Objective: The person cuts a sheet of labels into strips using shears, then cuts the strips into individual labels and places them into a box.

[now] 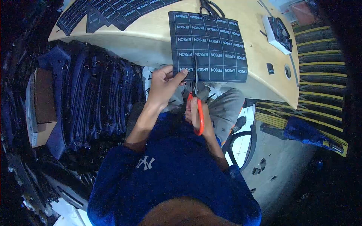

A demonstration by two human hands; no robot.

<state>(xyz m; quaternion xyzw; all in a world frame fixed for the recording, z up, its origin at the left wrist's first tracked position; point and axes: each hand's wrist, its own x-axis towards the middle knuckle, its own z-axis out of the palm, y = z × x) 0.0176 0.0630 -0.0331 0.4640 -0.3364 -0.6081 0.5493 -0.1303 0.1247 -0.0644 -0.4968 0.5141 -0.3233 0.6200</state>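
A black sheet (pixel 215 48) printed with a grid of EPSON labels lies on the table and juts past its front edge. My left hand (pixel 166 83) pinches the sheet's near left corner, thumb on top. In my right hand (pixel 195 112) are red-handled scissors (pixel 200 118), fingers wrapped around the handles. The scissor blades point away from me and lie along the sheet, between the first and second label columns from the left. Whether the lower blade is under the sheet I cannot make out.
On the table (pixel 151 37) are black-handled scissors (pixel 211 9), more printed sheets (pixel 124 13), a white box (pixel 277 35) of dark pieces and one loose label (pixel 270 68). Dark straps (pixel 105 98) hang at left beside a cardboard box (pixel 43 101). A yellow-edged folding gate (pixel 320 67) stands right.
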